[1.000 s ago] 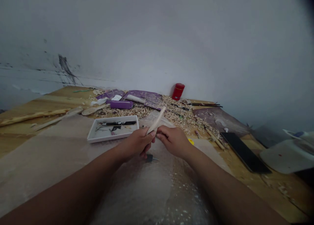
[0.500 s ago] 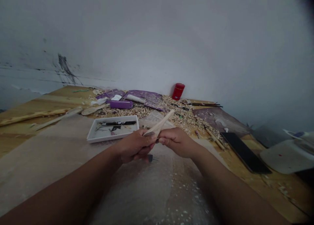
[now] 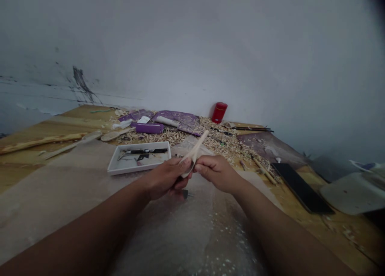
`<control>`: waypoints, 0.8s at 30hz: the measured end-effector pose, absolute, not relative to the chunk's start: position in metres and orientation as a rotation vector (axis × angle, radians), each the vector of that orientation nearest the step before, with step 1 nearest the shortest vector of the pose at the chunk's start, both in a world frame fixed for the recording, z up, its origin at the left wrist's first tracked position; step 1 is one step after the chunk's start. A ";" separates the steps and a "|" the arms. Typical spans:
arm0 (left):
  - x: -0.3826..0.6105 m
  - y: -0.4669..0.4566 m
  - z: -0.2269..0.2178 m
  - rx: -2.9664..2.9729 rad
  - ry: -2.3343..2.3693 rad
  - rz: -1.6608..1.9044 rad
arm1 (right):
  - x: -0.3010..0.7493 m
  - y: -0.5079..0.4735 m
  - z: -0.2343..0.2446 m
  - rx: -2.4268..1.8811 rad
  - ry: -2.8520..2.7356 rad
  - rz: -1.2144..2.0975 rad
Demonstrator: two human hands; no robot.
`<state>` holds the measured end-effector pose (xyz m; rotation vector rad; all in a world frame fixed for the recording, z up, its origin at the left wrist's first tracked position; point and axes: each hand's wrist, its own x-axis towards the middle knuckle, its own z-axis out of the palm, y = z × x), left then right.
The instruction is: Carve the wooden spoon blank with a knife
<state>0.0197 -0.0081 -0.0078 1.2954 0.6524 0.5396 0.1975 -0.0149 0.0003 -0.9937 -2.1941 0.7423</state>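
Note:
Both my hands meet over the middle of the table around a pale wooden spoon (image 3: 197,147). My left hand (image 3: 167,177) is closed on the spoon's bowl end, thumb on top. My right hand (image 3: 216,171) is closed beside it, fingers pinched against the same end; whether they hold a small tool is hidden. The spoon's handle slants up and away to the right. A small dark tool (image 3: 185,194) lies on the table just under my left hand.
A white tray (image 3: 116,168) with black tools sits left of my hands. Wood shavings (image 3: 222,141), purple cloth (image 3: 180,117), a purple case (image 3: 149,128) and a red canister (image 3: 218,112) lie behind. A black slab (image 3: 300,186) and white containers (image 3: 355,191) are at right; carved wooden pieces (image 3: 60,141) at left.
The spoon's handle swung to the right and then partway back while both hands stayed closed on its lower end; my hands shifted only slightly.

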 end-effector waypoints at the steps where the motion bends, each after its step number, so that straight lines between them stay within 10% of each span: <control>1: 0.020 -0.007 -0.009 1.346 0.683 0.552 | 0.197 -0.014 0.000 -1.050 -2.238 0.621; 10: 0.018 0.000 -0.015 1.501 0.806 0.549 | 0.195 -0.015 -0.007 -1.233 -2.419 0.210; 24: 0.011 -0.007 -0.011 1.194 0.435 0.441 | 0.200 -0.023 0.011 -0.664 -2.284 0.943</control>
